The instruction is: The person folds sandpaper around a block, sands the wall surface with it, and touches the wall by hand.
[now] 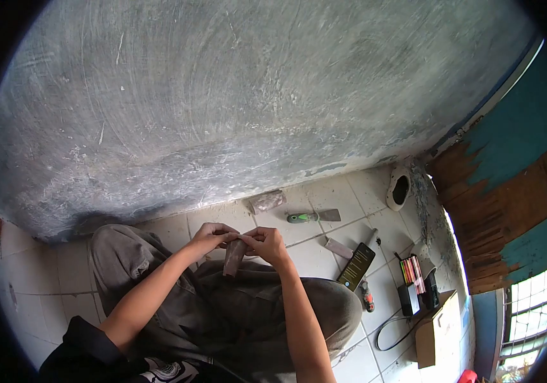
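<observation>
Above the crossed legs, my left hand (pixel 213 235) and my right hand (pixel 265 244) meet at the top end of a brownish, dusty strip (pixel 234 258). The fingers of both hands are pinched on its upper edge, and the strip hangs down between them. Whether it is sandpaper or another sheet, I cannot tell. Just beyond the hands, a similar brownish piece (pixel 267 202) lies on the floor by the wall. To its right is a scraper (pixel 313 217) with a green and grey handle.
A grey scraped wall (pixel 222 96) rises in front. On the tiled floor (pixel 299 198) at right lie a phone (pixel 356 265), a small brownish block (pixel 339 248), a red-black tool (pixel 367 296), colored pencils (pixel 412 274), a cardboard box (pixel 436 332) and a white shoe-like object (pixel 398 189).
</observation>
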Tool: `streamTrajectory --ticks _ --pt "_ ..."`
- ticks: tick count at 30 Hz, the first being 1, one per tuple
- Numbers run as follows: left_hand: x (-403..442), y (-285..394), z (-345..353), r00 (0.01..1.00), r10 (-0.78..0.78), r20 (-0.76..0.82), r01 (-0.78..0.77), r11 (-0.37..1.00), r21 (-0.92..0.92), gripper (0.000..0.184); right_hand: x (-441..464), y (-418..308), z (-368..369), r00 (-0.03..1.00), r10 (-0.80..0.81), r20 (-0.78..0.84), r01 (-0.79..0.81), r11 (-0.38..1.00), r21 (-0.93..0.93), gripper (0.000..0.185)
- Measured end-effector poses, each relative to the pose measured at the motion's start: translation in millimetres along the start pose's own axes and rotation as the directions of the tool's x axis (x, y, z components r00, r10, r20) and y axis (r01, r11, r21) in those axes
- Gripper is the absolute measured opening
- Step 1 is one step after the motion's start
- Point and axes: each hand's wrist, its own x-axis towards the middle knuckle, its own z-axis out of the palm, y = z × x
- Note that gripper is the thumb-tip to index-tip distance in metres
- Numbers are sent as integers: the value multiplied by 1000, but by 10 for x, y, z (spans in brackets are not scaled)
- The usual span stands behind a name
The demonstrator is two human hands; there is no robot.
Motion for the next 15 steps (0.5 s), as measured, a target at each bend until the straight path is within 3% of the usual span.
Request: streamTrajectory --ticks 7,8,10,11,13,15 --pt "-76 136 62 999 -38 -28 37 999 -5 25 98 198 -11 994 -105 -23 103 993 -58 18" --pt "-80 122 65 998 -61 -28 59 996 -61 22 238 488 -5 971 -218 -94 202 967 -155 20" --pt "-110 130 56 1000 -11 11 11 997 -82 21 152 229 2 991 -127 -36 122 986 -110 18" --pt "-94 110 -24 1000 5 -5 -6 997 -76 21 198 232 11 987 -159 -32 154 980 -124 18" --pt "-65 20 0 992 -71 105 98 953 -288 26 13 135 -57 985 -162 -59 152 977 -150 17" --pt "-60 41 8 988 -132 80 150 945 -290 28 45 32 -4 989 -149 -21 147 986 -75 17"
